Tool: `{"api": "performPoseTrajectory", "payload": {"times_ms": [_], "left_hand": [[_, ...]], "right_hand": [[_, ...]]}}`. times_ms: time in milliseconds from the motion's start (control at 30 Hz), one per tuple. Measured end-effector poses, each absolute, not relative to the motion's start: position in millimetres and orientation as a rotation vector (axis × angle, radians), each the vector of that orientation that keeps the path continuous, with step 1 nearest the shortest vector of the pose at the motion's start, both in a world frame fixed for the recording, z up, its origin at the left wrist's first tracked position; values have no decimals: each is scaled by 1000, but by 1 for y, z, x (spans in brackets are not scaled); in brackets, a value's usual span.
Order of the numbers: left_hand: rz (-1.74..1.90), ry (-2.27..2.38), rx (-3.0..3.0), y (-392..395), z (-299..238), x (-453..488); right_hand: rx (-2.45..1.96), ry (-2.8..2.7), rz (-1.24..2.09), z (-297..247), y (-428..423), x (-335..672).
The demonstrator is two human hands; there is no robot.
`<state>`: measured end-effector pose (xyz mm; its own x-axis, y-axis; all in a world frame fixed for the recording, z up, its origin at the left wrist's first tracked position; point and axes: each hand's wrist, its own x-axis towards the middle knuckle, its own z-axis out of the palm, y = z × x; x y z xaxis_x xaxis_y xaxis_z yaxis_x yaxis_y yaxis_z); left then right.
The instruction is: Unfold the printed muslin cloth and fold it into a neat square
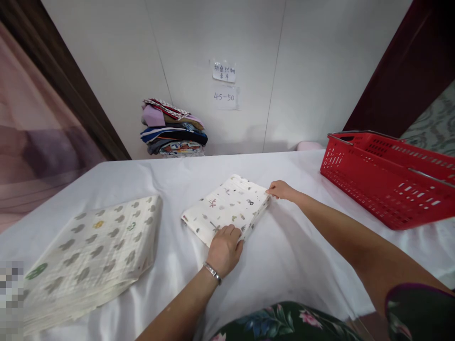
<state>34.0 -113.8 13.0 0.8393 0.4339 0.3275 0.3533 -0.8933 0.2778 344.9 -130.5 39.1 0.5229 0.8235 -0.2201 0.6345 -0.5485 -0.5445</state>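
Note:
A folded white cloth (227,203) with small printed motifs lies on the table's middle, turned at an angle. My left hand (224,248), with a silver bracelet at the wrist, rests on its near corner, fingers laid over the top. At the cloth's right corner, my right hand (280,190) pinches the edge between thumb and fingers. To the left lies a larger folded cream cloth (103,241) with grey, green and yellow prints; neither hand touches it.
A white sheet covers the table (295,255). On the right stands a red perforated plastic basket (377,180). Several folded fabrics form a stack (174,128) by the back wall, left of two paper notes (224,97). A pink curtain (39,142) hangs at left.

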Motion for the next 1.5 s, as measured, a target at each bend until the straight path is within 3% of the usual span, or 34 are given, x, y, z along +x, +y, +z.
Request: {"api": "performPoseTrajectory", "payload": {"times_ms": [167, 300, 433, 567, 733, 1033, 1500], "left_hand": [[588, 600, 2821, -115, 13, 34], [656, 596, 2764, -117, 13, 34], [685, 556, 2741, -120, 7, 35], [500, 516, 2825, -125, -3, 35], [399, 495, 2877, -127, -7, 34], [374, 437, 2834, -125, -1, 21], [347, 360, 3008, -101, 1, -33]], "right_hand": [[-2460, -1249, 620, 42, -132, 344], [-2462, -1369, 398, 51, -131, 325], [-2129, -1743, 173, 46, -130, 292], [-1988, -2092, 227, 15, -135, 272], [-2079, -2061, 178, -9, -138, 273], [-1986, -2035, 307, -6, -142, 280], [-1635, -2183, -105, -34, -175, 306]]}}
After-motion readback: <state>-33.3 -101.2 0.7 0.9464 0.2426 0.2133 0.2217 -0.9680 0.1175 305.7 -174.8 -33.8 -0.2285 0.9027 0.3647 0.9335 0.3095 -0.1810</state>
